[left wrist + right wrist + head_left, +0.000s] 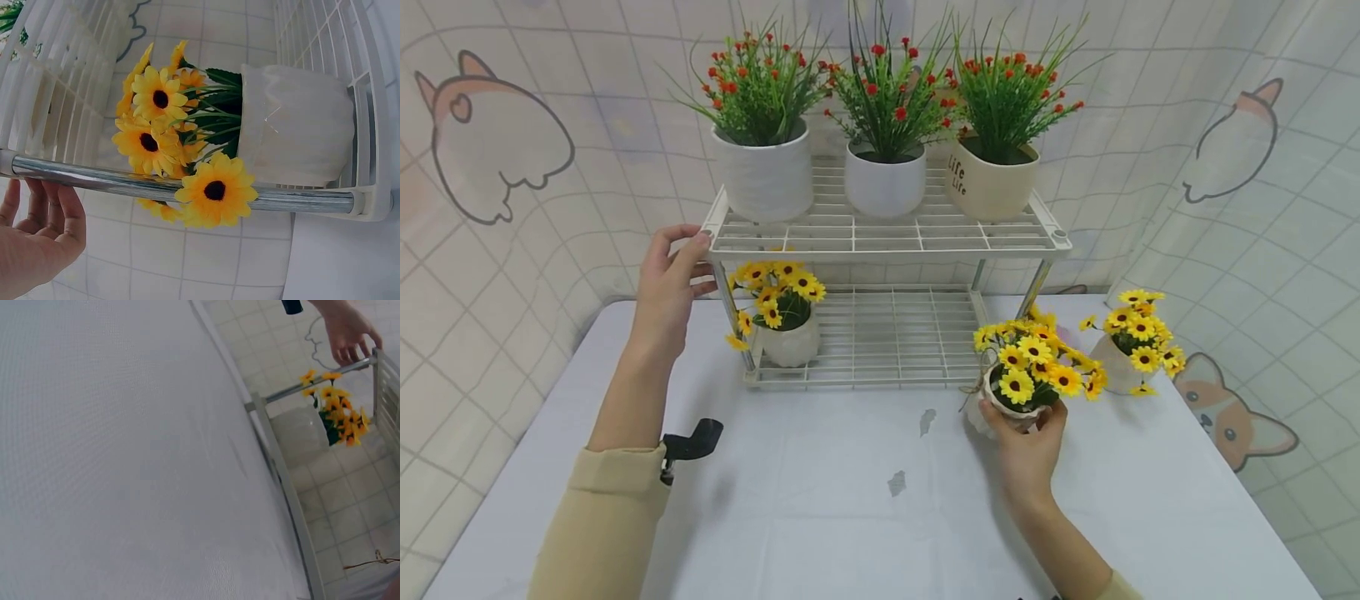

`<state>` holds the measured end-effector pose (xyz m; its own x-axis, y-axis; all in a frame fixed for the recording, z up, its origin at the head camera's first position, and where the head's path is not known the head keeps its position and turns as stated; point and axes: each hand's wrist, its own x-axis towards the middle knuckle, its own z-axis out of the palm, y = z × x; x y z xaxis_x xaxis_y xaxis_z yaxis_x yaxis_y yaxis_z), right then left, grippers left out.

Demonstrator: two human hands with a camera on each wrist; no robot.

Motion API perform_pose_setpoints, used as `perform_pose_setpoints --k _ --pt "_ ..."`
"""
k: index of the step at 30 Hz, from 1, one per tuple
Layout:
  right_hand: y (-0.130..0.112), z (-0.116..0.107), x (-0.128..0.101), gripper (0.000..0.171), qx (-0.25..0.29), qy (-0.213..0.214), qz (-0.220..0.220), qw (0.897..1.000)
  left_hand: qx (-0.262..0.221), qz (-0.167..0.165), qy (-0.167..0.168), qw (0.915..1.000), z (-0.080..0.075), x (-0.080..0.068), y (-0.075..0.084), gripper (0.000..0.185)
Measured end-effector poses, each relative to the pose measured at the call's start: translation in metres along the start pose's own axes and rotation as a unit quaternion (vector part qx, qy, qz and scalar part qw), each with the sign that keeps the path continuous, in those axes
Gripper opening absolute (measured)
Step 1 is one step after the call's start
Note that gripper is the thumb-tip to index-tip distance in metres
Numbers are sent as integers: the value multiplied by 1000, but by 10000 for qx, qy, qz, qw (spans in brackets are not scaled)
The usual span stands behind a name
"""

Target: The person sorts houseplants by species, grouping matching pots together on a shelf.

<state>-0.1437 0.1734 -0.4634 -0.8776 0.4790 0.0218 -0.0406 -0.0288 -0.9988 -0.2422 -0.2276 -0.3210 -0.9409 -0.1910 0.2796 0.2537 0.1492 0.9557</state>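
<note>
My right hand [1030, 454] grips a white flowerpot of yellow daisy-like flowers [1017, 387], thumb on its left side and fingers on its right. This pot overlaps the front right corner of the rack in the head view; some of its twine [378, 557] shows at the right wrist view's lower edge. With thumb and fingers, my left hand [666, 287] holds the upper left corner of a white two-tier wire rack [887, 244], by its metal post [94, 178]. Behind that post, another white pot of yellow flowers [790, 343] stands on the lower shelf.
Three pots of red-flowered grass line the top shelf: a white one [766, 179], a smaller white one [885, 185] and a cream one [996, 185]. Another yellow-flowered pot [1118, 367] leans on the white-covered table [820, 483] at right. A patterned curtain [497, 267] surrounds the table.
</note>
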Motion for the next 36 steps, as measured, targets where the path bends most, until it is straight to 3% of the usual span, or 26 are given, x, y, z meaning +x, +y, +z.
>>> perform_pose_setpoints --k 11,21,36 --pt "1 41 -17 92 91 -559 -252 9981 95 70 28 9999 0 -1 1 38" --pt "1 81 -9 89 184 -983 -620 9931 96 62 3 9999 0 -1 1 39" --pt "1 137 9 90 96 -768 -1069 9913 -57 20 1 10000 0 -1 1 37"
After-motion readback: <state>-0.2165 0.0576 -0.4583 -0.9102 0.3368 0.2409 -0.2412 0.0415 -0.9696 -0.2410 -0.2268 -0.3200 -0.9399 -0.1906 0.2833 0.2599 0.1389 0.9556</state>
